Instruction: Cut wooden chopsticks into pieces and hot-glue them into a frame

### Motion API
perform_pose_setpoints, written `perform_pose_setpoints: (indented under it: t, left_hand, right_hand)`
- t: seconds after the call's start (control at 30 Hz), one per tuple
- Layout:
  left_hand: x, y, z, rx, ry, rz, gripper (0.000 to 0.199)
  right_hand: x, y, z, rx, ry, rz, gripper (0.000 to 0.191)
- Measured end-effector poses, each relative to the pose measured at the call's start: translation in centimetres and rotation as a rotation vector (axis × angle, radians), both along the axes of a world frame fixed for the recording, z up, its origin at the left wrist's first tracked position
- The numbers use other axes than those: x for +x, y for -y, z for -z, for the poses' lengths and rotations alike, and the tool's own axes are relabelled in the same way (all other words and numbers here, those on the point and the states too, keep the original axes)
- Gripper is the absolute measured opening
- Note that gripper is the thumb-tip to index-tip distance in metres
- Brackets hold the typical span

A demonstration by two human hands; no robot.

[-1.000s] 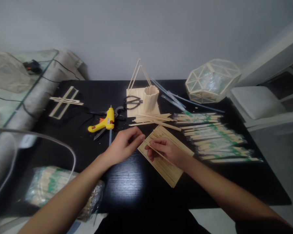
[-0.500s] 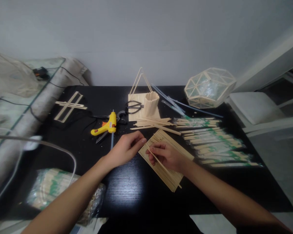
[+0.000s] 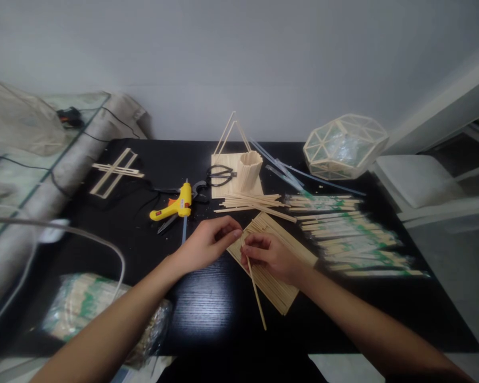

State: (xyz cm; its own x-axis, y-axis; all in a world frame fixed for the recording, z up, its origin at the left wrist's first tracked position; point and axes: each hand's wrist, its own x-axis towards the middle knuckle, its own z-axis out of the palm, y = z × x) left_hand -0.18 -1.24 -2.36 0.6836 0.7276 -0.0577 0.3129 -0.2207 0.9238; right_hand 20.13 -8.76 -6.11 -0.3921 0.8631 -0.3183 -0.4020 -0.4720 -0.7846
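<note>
A thin wooden stick (image 3: 256, 292) is pinched in my right hand (image 3: 265, 254), slanting down past the left edge of a flat panel of sticks (image 3: 277, 290). My left hand (image 3: 212, 239) has its thumb and index finger pressed together at the stick's upper end, by the panel's upper left corner; the contact there is too small to make out fully. Beyond the hands lies a loose pile of sticks (image 3: 253, 202). Behind that pile, a round stick cup (image 3: 248, 171) stands on a square stick base (image 3: 225, 190) with a triangular frame at its back.
A yellow glue gun (image 3: 175, 204) and black-handled scissors (image 3: 220, 175) lie left of centre. Wrapped stick bundles (image 3: 351, 231) and a geometric stick frame (image 3: 345, 146) are at right. A plastic bag of sticks (image 3: 83, 306) lies near left, crossed sticks (image 3: 115, 173) far left.
The stick in my right hand has swung from lying along the panel to pointing more steeply toward me, its lower end now past the panel's left edge. My left hand has barely shifted.
</note>
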Motion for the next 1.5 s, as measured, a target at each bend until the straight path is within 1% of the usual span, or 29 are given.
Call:
perform_pose_setpoints:
  t: [0.23, 0.43, 0.6, 0.83, 0.97, 1.1, 1.33, 1.43, 1.5]
  left_hand:
    - [0.05, -0.28, -0.28, -0.117, 0.056, 0.030, 0.027]
    - [-0.01, -0.21, -0.19, -0.221, 0.117, 0.076, 0.025]
    - [0.03, -0.07, -0.23, -0.219, 0.112, 0.114, 0.025]
    - [-0.12, 0.02, -0.43, -0.194, 0.102, 0.142, 0.024]
    - [-0.34, 0.00, -0.41, -0.141, 0.096, 0.170, 0.020]
    - [-0.43, -0.04, -0.28, -0.142, 0.097, 0.182, 0.020]
    - [-0.28, -0.04, -0.35, -0.129, 0.089, 0.136, 0.022]
    - [-0.39, -0.20, -0.40, -0.065, 0.058, 0.057, 0.026]
    - [-0.61, -0.48, -0.31, 0.010, 0.029, -0.032, 0.029]
  right_hand:
    - [-0.11, -0.02, -0.36, 0.088, 0.063, 0.012, 0.033]
    - [-0.04, 0.17, -0.18, 0.082, 0.041, 0.024, 0.031]
    - [-0.02, 0.18, -0.05, 0.099, 0.046, 0.012, 0.031]
    - [0.06, 0.21, 0.01, 0.074, 0.055, 0.009, 0.029]
    - [0.05, 0.17, -0.23, 0.108, 0.062, -0.009, 0.028]
    - [0.01, 0.15, -0.24, 0.118, 0.058, -0.003, 0.028]
    - [0.08, 0.18, -0.25, 0.095, 0.061, 0.000, 0.030]
    - [0.12, 0.15, -0.20, 0.092, 0.055, 0.011, 0.032]
    - [0.10, 0.15, -0.07, 0.082, 0.045, 0.013, 0.033]
